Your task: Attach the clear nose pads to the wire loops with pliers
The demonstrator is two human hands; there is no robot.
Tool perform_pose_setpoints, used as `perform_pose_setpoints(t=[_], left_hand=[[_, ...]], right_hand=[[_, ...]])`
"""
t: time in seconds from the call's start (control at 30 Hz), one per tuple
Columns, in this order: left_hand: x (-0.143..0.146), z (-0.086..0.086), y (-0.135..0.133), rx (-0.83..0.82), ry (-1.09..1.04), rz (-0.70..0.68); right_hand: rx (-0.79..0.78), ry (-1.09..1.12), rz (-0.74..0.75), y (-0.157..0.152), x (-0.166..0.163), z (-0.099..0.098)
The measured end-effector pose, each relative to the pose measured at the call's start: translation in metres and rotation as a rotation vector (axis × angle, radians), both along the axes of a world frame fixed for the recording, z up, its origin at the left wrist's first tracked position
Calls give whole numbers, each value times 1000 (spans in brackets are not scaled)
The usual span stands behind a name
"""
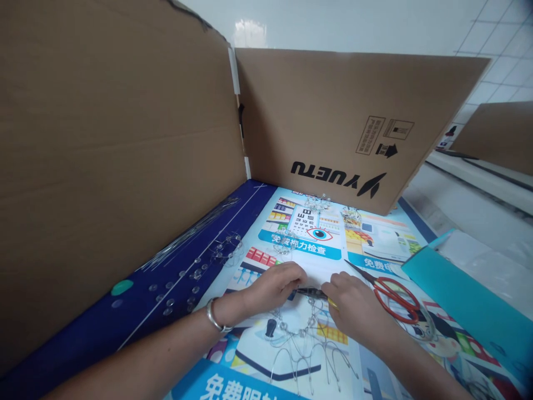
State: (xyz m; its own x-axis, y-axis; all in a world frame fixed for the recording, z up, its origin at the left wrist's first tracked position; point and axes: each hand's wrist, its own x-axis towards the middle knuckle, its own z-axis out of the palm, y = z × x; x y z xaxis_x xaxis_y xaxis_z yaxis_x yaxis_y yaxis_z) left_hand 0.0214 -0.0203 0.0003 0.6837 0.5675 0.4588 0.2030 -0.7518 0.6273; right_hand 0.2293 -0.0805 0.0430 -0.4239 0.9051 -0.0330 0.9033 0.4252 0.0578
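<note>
My right hand (353, 305) is wrapped around a pair of pliers (313, 292) with dark jaws and a yellow handle; the jaws point left. My left hand (275, 286), a silver bangle at its wrist, is closed in a pinch at the jaw tips. It seems to hold the wire of a beaded wire piece (303, 332), though the fingers hide the exact grip. Clear round beads form a curve on this piece below the pliers, and long bent wire ends spread from it toward me. Red-handled scissors (395, 300) lie just right of my right hand.
Cardboard panels (353, 111) wall off the left and back. Along the left lie loose clear beads (170, 303), straight wires (187, 233) and a green disc (122, 287). More beaded wire pieces (283, 241) sit farther back. A turquoise box (466, 300) stands at right, beside a wire coil (425, 328).
</note>
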Motion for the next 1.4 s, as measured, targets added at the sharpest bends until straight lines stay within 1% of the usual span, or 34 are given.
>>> perform_pose_setpoints(t=[0.2, 0.5, 0.83, 1.03, 1.4], left_hand=[[1, -1, 0, 2, 3, -20], [0, -1, 0, 7, 50, -32], [0, 2, 0, 36, 77, -63], [1, 4, -1, 46, 74, -71], [-2, -2, 5, 1, 70, -45]], right_hand=[[-8, -30, 0, 0, -1, 1], [14, -11, 10, 0, 2, -3], [5, -42, 3, -1, 0, 0], [13, -31, -3, -2, -1, 0], [6, 51, -9, 0, 5, -2]])
